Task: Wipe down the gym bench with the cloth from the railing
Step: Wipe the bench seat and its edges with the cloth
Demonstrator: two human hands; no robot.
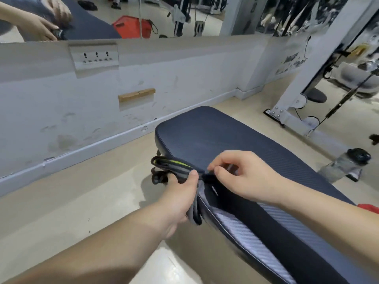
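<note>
Left hand [180, 193]: gripping the folded cloth [174, 166], thumb pressing on top, fingers curling underneath, mostly out of sight. Right hand [242, 175]: pinching a dark fold of the same cloth between thumb and forefinger, the other fingers curling loosely above it. Both hands are meeting at the left side edge of the bench [215, 136], so the cloth is sitting partly on the pad's rim and partly jutting out over the floor [82, 197]. Judgement: I am holding it this way to square the folds into a firm wad before wiping, the left steadying the bulk and the right tidying the loose end. Whether the pad is getting wiped yet, I cannot tell from its surface. Outward: a water bottle [344, 167] is resting on the floor to the bench's right; a scuffed wall [61, 111] and a mirror [184, 17] are running along the far side
</note>
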